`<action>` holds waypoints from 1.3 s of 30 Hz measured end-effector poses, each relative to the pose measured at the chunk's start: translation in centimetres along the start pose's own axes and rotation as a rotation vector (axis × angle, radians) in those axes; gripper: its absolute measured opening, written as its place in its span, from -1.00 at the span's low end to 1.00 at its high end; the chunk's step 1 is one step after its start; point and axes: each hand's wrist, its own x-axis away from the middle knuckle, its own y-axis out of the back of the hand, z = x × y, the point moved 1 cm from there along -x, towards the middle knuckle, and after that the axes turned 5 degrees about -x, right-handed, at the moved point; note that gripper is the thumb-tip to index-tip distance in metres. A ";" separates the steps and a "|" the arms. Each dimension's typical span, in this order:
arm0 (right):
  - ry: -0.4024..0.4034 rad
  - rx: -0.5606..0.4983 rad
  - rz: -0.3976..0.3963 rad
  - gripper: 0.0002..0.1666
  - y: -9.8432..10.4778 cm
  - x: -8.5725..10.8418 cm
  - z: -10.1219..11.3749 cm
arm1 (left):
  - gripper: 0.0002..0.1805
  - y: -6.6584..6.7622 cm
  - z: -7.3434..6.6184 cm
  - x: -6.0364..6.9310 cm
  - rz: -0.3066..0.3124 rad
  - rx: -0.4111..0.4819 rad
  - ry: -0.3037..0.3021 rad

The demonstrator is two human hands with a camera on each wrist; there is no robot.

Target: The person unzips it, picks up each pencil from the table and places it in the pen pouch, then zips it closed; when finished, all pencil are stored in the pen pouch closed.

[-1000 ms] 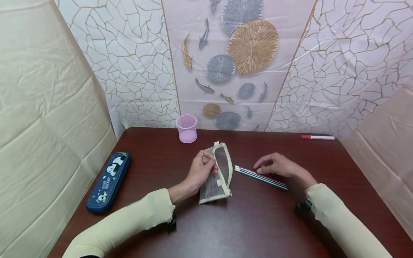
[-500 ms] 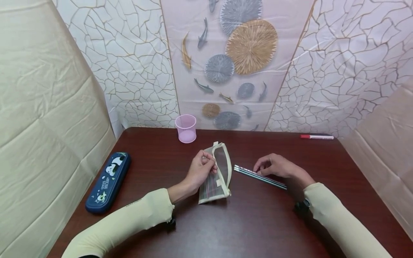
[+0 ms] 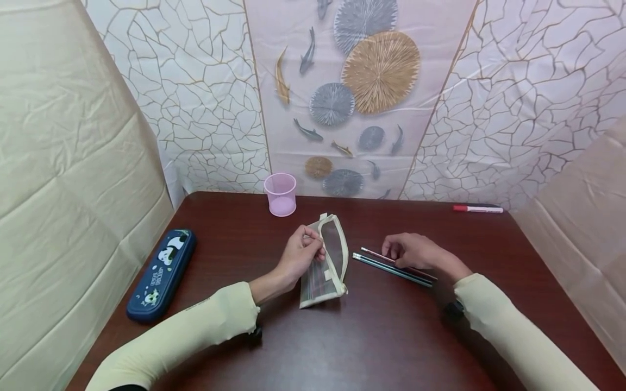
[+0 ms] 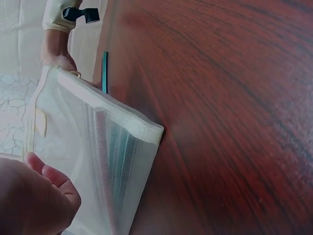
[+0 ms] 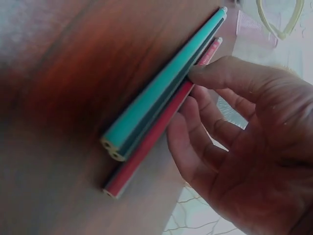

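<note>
My left hand (image 3: 297, 259) pinches the upper edge of a cream-trimmed mesh pencil pouch (image 3: 313, 287), whose zipped mouth gapes toward the right. Through the mesh in the left wrist view, green and reddish pencils (image 4: 120, 156) show inside. To the right of the pouch, my right hand (image 3: 418, 253) holds a red pencil (image 5: 154, 137) between thumb and fingers. Close beside it lie a teal pencil (image 5: 168, 78) and a dark green pencil (image 5: 149, 120), side by side on the table. The right hand hides the middle of the red pencil in the head view.
A navy panda pencil case (image 3: 161, 274) lies at the left of the brown table (image 3: 371, 347). The pink cup (image 3: 281, 196) stands at the back edge, and a red-capped marker (image 3: 478, 208) lies at the back right. Patterned cloth hangs behind.
The right hand has drawn the red pencil slightly away from the other two pencils, toward the back, leaving a gap. The left hand keeps its hold on the pouch.
</note>
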 end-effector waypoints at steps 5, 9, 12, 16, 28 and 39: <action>-0.037 0.031 0.002 -0.70 0.1 -0.4 0.2 | -0.90 0.0 0.1 0.0 0.008 0.002 0.002; -0.032 0.044 0.012 -0.68 0.1 -0.8 0.2 | -0.91 0.1 0.1 0.1 0.004 0.010 0.011; -0.011 0.068 0.031 -0.66 0.1 -1.4 0.4 | -0.91 0.5 0.3 0.3 -0.007 0.006 0.015; 0.033 0.110 -0.002 -0.63 0.4 -1.7 0.8 | -0.91 0.8 0.4 0.3 -0.018 0.004 0.013; 0.149 0.220 -0.361 -0.53 1.9 -1.5 5.6 | -0.89 0.7 0.3 0.0 -0.006 0.008 0.018; 0.310 -0.478 -0.620 -0.57 0.4 -0.5 10.9 | -0.90 0.3 -0.3 -0.2 0.000 0.034 0.013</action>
